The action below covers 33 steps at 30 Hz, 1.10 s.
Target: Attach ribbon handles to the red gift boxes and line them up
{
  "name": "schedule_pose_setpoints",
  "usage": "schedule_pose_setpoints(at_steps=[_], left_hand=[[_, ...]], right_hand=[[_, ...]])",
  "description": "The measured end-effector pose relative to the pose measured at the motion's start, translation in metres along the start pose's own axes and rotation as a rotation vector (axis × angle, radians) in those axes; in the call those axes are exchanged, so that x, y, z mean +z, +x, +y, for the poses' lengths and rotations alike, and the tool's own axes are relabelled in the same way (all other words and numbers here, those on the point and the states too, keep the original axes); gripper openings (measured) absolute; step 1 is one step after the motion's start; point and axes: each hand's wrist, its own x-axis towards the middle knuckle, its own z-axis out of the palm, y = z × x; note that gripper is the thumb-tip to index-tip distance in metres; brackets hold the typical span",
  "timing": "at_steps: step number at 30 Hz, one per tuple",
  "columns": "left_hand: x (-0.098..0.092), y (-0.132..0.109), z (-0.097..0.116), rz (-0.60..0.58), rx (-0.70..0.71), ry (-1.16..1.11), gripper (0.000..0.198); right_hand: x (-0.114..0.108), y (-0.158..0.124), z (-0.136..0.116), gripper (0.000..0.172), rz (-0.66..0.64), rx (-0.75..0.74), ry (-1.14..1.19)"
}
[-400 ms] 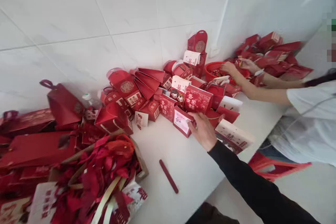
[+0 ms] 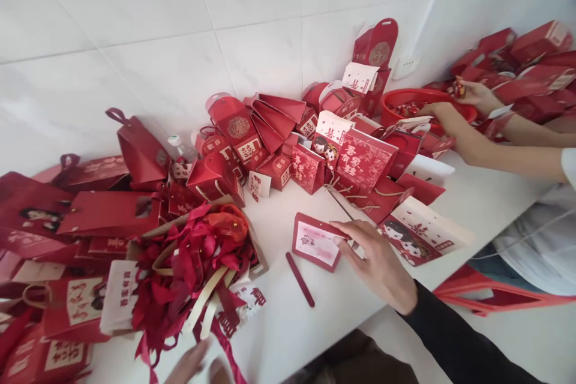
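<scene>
My right hand (image 2: pixel 380 261) pinches the right edge of a small red gift box (image 2: pixel 315 241) with a pale pink printed panel, just over the white tabletop. Below the box lies a dark red strip (image 2: pixel 300 279). Only part of my left hand (image 2: pixel 191 363) shows at the bottom edge, slightly blurred, its fingers apart and nothing seen in them. It is close to trailing ribbon ends from a cardboard box (image 2: pixel 256 246) heaped with red and cream ribbons (image 2: pixel 193 255).
Red gift boxes (image 2: pixel 366 156) crowd the wall side, with more bags and boxes (image 2: pixel 108 213) at left. A co-worker's hands (image 2: pixel 443 114) are at a red basin (image 2: pixel 398 99) of small wrapped pieces, right. A red stool (image 2: pixel 495 297) stands beside the table.
My right hand has drawn the small red box away from the row of boxes, towards me. My left hand has come into view at the bottom. The view has shifted left.
</scene>
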Motion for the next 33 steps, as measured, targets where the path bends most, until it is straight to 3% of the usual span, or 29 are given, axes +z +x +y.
schedule_pose_setpoints(at_steps=[2, 7, 9, 12, 14, 18, 21, 24, 27, 31, 33], left_hand=[[0.015, -0.008, 0.021, 0.017, 0.073, 0.013, 0.024], [0.061, 0.017, 0.060, -0.293, 0.332, -0.062, 0.048], [0.073, 0.031, 0.063, -0.379, 0.365, -0.097, 0.043], [0.081, 0.043, 0.061, -0.386, 0.372, -0.141, 0.026], [0.082, 0.044, 0.059, -0.363, 0.374, -0.150, 0.020], [0.084, 0.041, 0.060, -0.350, 0.336, -0.131, 0.012], [0.084, 0.032, 0.061, -0.310, 0.294, -0.106, 0.018], [0.079, 0.013, 0.053, -0.173, 0.167, -0.138, 0.028], [0.071, -0.014, 0.039, -0.073, -0.096, -0.221, 0.024], [0.067, -0.040, 0.023, -0.195, -0.498, -0.311, 0.030], [0.069, -0.043, 0.020, -0.242, -0.611, -0.348, 0.039]], right_hand=[[-0.001, -0.005, 0.000, 0.029, -0.055, -0.034, 0.031], [-0.007, -0.002, -0.001, 0.029, -0.100, -0.072, 0.055], [-0.009, -0.007, -0.009, 0.027, -0.021, -0.046, 0.030], [-0.006, -0.024, -0.025, 0.019, 0.108, 0.017, -0.001], [0.007, -0.038, -0.035, 0.015, 0.030, 0.033, -0.001], [0.050, -0.055, -0.039, 0.011, -0.266, 0.057, -0.061], [0.079, -0.058, -0.035, 0.029, -0.339, 0.087, -0.131], [0.092, -0.059, -0.031, 0.027, -0.366, 0.108, -0.164], [0.094, -0.060, -0.026, 0.018, -0.377, 0.125, -0.171], [0.093, -0.064, -0.023, 0.013, -0.375, 0.129, -0.152], [0.093, -0.066, -0.021, 0.011, -0.367, 0.132, -0.139]])
